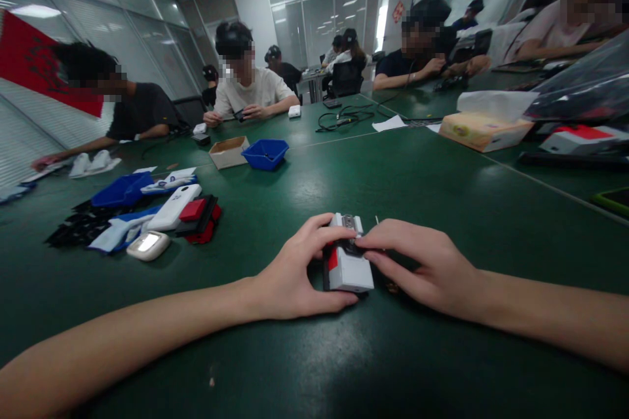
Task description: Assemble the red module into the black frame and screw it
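Note:
A small white box-shaped device (351, 273) with a red patch on its left side lies on the green table in front of me. My left hand (299, 268) grips it from the left, thumb at the near end and fingers reaching over the top. My right hand (427, 262) has its fingertips pinched at the dark middle part of the device. What they hold there is too small to tell. A thin pale tip sticks up just behind the right fingers, and a small brownish thing (392, 287) lies partly hidden under that hand.
To the left are a blue tray (122, 190), gloves (120, 229), a white phone-like object (175, 207), a red-and-black block (199, 219) and a pale rounded case (148, 245). Farther off stand a cardboard box (228, 152), a blue bin (265, 154) and a tissue box (484, 131). Several people sit around.

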`<state>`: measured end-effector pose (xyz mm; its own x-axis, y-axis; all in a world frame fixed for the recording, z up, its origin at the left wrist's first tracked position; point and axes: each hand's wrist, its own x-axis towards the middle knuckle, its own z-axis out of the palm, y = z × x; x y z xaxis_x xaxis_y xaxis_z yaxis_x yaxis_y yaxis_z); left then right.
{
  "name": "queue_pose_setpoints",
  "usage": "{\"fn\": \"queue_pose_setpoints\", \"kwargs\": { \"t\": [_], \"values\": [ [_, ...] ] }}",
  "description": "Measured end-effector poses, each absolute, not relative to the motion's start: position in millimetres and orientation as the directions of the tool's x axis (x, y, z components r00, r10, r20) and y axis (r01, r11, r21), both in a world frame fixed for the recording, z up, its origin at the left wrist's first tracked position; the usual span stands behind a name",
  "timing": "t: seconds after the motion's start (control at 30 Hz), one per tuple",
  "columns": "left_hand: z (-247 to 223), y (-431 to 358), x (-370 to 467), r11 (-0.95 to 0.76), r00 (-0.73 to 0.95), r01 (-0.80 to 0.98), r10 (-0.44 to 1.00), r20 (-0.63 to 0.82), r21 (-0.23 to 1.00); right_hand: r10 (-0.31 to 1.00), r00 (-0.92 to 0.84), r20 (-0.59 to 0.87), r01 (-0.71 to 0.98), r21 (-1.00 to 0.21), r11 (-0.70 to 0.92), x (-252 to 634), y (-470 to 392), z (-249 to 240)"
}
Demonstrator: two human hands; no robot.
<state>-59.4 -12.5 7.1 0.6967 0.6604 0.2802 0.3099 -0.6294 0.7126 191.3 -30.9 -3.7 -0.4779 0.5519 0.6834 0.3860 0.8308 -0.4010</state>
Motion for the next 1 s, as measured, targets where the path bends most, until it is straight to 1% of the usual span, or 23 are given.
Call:
{"fn": "queue_pose_setpoints", "kwargs": {
  "t": [0.1,0.17,0.3,0.4,0.43,0.5,0.57,0.63,0.7,0.8,0.9,1.0],
  "values": [
    [4,-11,-61,-0.635,0.702,0.273,0.645,0.302,0.722,0.491,-0.479,0.727,0.386,-0.328,0.862,191,-32,-2],
    [2,-10,-62,-0.626,0.707,0.246,0.638,0.305,0.74,0.492,-0.481,0.726,0.393,-0.322,0.861,191,-32,-2],
    [4,-10,-63,-0.587,0.697,0.268,0.665,0.267,0.764,0.527,-0.482,0.7,0.39,-0.368,0.844,192,-31,-2],
    [5,-11,-62,-0.57,0.682,0.287,0.686,0.254,0.77,0.576,-0.477,0.664,0.358,-0.452,0.817,193,-29,-5],
    [5,-12,-62,-0.574,0.678,0.281,0.686,0.264,0.769,0.612,-0.466,0.639,0.342,-0.507,0.791,193,-29,-6],
    [4,-13,-63,-0.596,0.665,0.261,0.681,0.306,0.76,0.721,-0.416,0.555,0.285,-0.673,0.683,191,-30,-8],
    [2,-13,-63,-0.628,0.646,0.235,0.671,0.363,0.742,0.84,-0.357,0.408,0.179,-0.853,0.49,187,-32,-10],
    [0,-13,-62,-0.668,0.638,0.222,0.65,0.412,0.711,0.912,-0.317,0.259,0.057,-0.955,0.291,182,-34,-12],
    [-1,-13,-61,-0.717,0.636,0.208,0.616,0.465,0.665,0.938,-0.316,0.144,-0.007,-0.989,0.149,178,-34,-12],
    [-2,-11,-61,-0.785,0.655,0.171,0.542,0.527,0.595,0.935,-0.35,0.065,-0.048,-0.997,0.052,174,-33,-13],
    [-2,-9,-60,-0.823,0.693,0.149,0.482,0.537,0.548,0.906,-0.411,0.101,-0.126,-0.991,0.054,173,-29,-13],
    [-1,-8,-59,-0.855,0.717,0.139,0.434,0.545,0.499,0.864,-0.486,0.132,-0.161,-0.985,0.06,173,-28,-13]
  ]
}}
